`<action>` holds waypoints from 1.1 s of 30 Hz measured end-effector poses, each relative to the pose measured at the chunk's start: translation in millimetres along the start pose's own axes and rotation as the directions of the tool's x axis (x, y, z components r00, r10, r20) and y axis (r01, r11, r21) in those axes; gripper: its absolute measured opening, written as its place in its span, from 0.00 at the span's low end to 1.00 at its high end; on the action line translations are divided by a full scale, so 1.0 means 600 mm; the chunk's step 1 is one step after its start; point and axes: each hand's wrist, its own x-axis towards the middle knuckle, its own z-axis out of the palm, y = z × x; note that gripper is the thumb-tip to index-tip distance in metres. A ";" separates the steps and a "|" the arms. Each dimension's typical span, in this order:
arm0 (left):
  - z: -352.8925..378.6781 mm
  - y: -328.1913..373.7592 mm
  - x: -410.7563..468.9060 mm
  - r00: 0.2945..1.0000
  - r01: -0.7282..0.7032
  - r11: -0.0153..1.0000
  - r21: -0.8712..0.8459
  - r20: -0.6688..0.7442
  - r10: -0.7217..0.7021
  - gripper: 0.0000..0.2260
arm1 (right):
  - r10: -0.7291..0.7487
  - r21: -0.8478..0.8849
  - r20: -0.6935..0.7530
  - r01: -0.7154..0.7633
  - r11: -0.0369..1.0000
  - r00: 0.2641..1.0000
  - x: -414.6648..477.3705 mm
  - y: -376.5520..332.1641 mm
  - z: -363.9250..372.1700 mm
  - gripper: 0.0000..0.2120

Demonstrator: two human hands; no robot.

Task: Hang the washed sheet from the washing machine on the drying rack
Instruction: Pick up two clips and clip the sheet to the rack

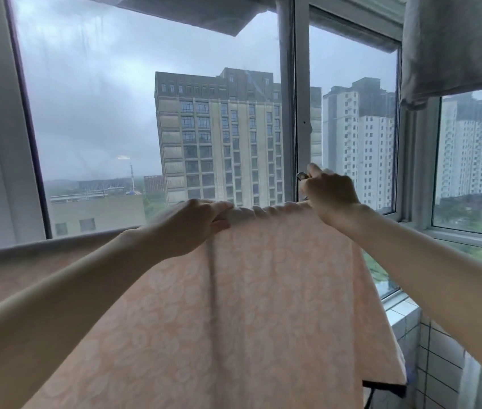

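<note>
peach patterned sheet (248, 305) filled the near foreground, draped down from a bunched top fold at window height; the support under the fold was hidden. left hand (195, 225) gripped the fold at its left end, fingers over and thumb under, while right hand (332, 193), apart from it at the fold's right end, had its fingers curled by a small metal part (302, 175), grip target unclear. behind: window frame (288, 113), grey cloth (455, 39) hanging top right, tiled wall (440, 364) bottom right.
</note>
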 end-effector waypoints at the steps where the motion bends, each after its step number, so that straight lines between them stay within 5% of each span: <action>1: 0.001 0.003 0.005 1.000 -0.004 1.000 -0.016 0.017 0.004 0.20 | 0.010 0.014 -0.003 -0.010 1.000 1.000 -0.002 0.006 0.005 0.05; 13: 0.044 0.051 0.080 0.998 0.022 0.996 0.084 0.055 -0.026 0.12 | 0.227 0.048 0.074 -0.231 0.972 0.971 -0.036 0.110 0.075 0.05; 24: 0.052 0.058 0.092 0.985 0.149 0.977 0.155 0.060 -0.160 0.14 | 0.209 0.283 0.030 -0.209 0.936 0.977 -0.013 0.155 0.125 0.06; 30: 0.051 0.062 0.094 0.969 0.217 0.960 0.178 0.077 -0.233 0.14 | 0.344 0.550 0.153 -0.369 0.750 0.927 -0.012 0.169 0.176 0.10; 33: 0.049 0.064 0.095 0.968 0.216 0.962 0.166 0.089 -0.233 0.16 | 0.337 0.490 0.090 -0.336 0.804 0.937 -0.013 0.175 0.175 0.07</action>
